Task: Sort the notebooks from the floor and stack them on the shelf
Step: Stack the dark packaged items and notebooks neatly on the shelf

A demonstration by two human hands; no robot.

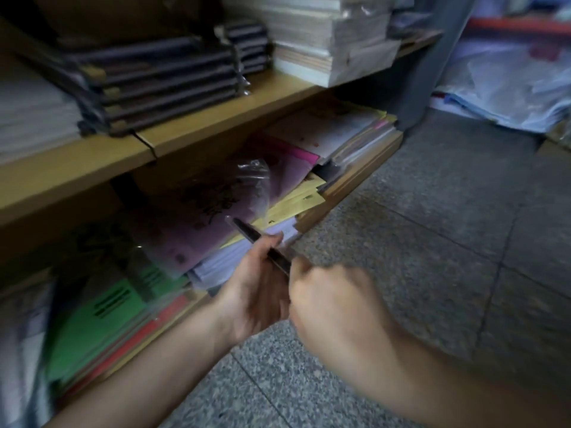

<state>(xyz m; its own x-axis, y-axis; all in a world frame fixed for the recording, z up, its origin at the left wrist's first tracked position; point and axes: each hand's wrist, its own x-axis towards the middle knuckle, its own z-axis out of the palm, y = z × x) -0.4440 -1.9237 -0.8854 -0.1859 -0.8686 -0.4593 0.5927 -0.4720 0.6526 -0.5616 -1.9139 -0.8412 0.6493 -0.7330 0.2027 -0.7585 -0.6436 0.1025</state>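
Observation:
A thin dark notebook (247,231) in clear plastic wrap is seen edge-on in front of the lower shelf. My left hand (258,288) grips it from the left, fingers curled over its edge. My right hand (333,304) is closed at its near end, touching it. Behind the notebook, on the lower shelf (349,183), lie a wrapped purple notebook (197,211), yellow notebooks (296,202), pink and white ones (327,131) and green ones (102,313). The picture is motion-blurred.
The upper wooden shelf board (185,131) carries a stack of dark bound books (160,81), white paper stacks (327,47) and more paper at the left. A grey upright post (432,66) ends the shelf. White bundles (506,88) lie on the speckled floor (432,242).

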